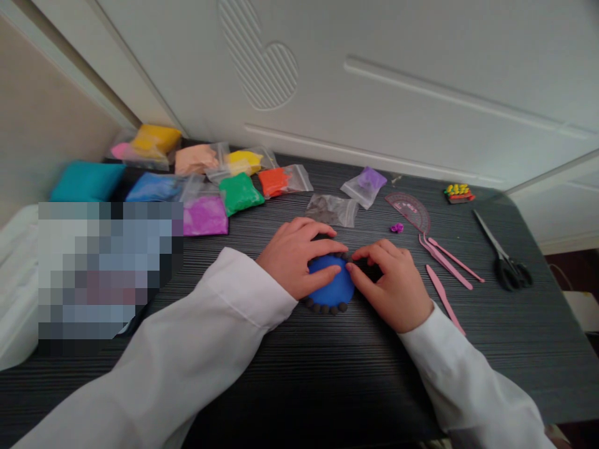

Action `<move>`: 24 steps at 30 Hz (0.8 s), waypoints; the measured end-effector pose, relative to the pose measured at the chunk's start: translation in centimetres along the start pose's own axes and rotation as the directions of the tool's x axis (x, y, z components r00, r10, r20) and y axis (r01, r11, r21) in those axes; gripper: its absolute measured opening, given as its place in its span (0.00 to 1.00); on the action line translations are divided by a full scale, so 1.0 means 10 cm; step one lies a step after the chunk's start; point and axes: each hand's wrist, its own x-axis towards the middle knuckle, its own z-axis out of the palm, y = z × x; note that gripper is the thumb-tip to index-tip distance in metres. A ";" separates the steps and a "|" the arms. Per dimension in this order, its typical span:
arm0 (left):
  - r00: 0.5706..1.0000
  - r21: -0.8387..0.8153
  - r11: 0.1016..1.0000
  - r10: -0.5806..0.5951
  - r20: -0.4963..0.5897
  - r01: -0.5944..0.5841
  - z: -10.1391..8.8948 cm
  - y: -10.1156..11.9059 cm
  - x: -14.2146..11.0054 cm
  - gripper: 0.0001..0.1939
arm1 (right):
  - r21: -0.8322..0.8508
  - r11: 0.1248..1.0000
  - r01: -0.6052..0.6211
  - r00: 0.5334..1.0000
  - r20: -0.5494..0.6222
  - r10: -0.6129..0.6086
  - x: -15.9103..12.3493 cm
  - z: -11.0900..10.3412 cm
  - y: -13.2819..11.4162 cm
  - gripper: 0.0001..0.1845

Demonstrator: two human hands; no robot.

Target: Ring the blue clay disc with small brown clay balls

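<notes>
The left hand (299, 259) spreads open over a blue disc (330, 287) on a dark table (327, 374), thumb on top, while the right hand (390, 280) holds thumb and forefinger close together at the disc's right rim, whether pinching anything one cannot tell. The step in hand appears to be edging the disc with dark balls (343, 307); the next move likely calls for a light, undenting press.

Blue disc (333, 290) partly hidden by left hand (297, 257), white container (17, 293) cut off
</notes>
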 end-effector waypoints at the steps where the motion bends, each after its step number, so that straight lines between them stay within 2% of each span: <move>1: 1.000 0.001 1.000 0.000 0.000 0.000 0.00 0.00 0.00 0.17 | -0.001 1.000 0.001 1.000 0.004 -0.001 0.00 0.00 0.00 0.09; 24: 1.000 0.007 1.000 0.023 0.015 -0.023 0.01 0.02 0.00 0.17 | -0.035 0.999 0.005 1.000 0.002 -0.004 -0.01 -0.01 0.01 0.10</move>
